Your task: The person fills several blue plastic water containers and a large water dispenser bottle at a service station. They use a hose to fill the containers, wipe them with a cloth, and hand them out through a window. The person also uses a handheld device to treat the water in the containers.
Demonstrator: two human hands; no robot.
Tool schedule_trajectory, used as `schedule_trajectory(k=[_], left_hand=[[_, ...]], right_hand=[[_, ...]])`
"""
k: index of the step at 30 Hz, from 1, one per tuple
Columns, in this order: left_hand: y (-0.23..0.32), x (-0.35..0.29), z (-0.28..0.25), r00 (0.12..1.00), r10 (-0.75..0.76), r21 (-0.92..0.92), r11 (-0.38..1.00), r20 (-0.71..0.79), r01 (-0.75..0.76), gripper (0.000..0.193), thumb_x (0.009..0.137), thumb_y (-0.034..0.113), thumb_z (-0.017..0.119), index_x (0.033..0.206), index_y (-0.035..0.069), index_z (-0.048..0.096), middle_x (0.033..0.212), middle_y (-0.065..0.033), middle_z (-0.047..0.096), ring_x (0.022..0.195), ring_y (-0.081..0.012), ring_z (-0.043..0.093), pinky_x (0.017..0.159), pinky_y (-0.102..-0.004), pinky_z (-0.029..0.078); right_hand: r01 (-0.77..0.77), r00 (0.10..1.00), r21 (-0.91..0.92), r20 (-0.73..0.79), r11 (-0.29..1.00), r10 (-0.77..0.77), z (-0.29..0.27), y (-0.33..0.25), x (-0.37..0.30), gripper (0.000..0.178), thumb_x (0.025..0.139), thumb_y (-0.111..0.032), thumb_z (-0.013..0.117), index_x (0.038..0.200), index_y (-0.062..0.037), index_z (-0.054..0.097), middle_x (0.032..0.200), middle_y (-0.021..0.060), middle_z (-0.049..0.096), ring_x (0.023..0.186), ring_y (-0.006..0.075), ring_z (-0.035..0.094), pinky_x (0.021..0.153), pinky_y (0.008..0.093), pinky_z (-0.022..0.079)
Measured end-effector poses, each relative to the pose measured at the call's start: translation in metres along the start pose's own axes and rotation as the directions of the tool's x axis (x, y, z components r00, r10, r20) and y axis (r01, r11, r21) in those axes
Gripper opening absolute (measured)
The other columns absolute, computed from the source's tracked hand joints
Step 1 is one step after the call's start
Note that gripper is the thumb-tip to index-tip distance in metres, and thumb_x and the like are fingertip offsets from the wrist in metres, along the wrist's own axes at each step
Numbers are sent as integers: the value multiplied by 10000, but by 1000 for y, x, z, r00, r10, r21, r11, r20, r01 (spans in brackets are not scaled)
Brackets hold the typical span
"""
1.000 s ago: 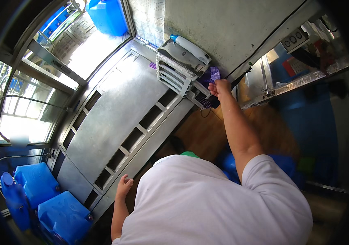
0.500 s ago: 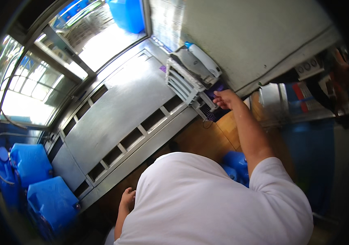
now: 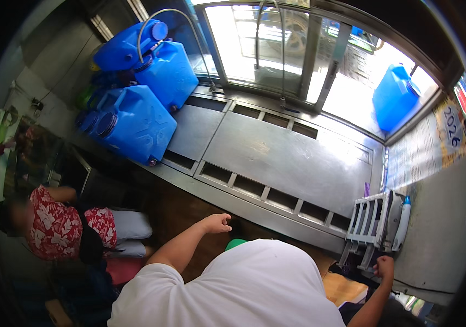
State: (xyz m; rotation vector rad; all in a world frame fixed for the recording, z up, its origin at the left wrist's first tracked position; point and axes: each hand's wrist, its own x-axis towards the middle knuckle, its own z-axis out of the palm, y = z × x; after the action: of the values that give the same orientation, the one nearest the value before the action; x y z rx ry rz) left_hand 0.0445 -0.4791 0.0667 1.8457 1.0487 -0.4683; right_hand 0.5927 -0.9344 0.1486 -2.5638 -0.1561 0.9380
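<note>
Curled right hand [image 3: 384, 266], hold unclear, has the white rack [image 3: 379, 219] beside it; half-open left hand [image 3: 217, 223] looks empty, perhaps balancing.

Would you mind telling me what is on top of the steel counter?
Blue jugs sit at the left end of the steel counter; a slatted rack is at its right end, near the right hand. The surface beneath the jugs is covered.
</note>
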Motion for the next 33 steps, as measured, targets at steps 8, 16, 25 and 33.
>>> schedule_trajectory(k=[8,16,25,33], left_hand=[[-55,-12,-209,567,223,183,975,-793,-128,549,778,348,687,1212,37,562,1231,-187,570,1151,-345,527,984,-421,418],[-108,-37,-511,-49,282,233,867,-958,441,671,749,391,711,1270,24,499,1201,-211,569,1107,-393,536,958,-458,434],[-153,-9,-606,466,-272,-161,951,-842,264,455,710,341,665,995,-14,659,897,-225,683,752,-320,686,726,-418,535],[-161,-9,-601,423,-81,23,972,-903,235,437,686,247,691,1023,-28,645,1040,-247,654,968,-392,634,858,-442,500]], right_hand=[[170,985,-94,55,981,-165,40,-115,-59,122,796,-119,574,820,0,585,622,94,613,420,179,565,392,304,449],[401,916,-383,134,832,-379,187,-216,-88,303,736,-199,679,959,6,650,791,137,671,698,229,653,666,335,525],[597,798,-304,322,743,-509,273,-437,-202,422,849,-353,594,1163,-70,590,1055,136,667,1008,308,617,883,393,472],[745,667,-381,403,548,-627,309,-512,-184,437,904,-389,560,1199,-67,560,1080,130,657,1031,312,603,893,405,460]])
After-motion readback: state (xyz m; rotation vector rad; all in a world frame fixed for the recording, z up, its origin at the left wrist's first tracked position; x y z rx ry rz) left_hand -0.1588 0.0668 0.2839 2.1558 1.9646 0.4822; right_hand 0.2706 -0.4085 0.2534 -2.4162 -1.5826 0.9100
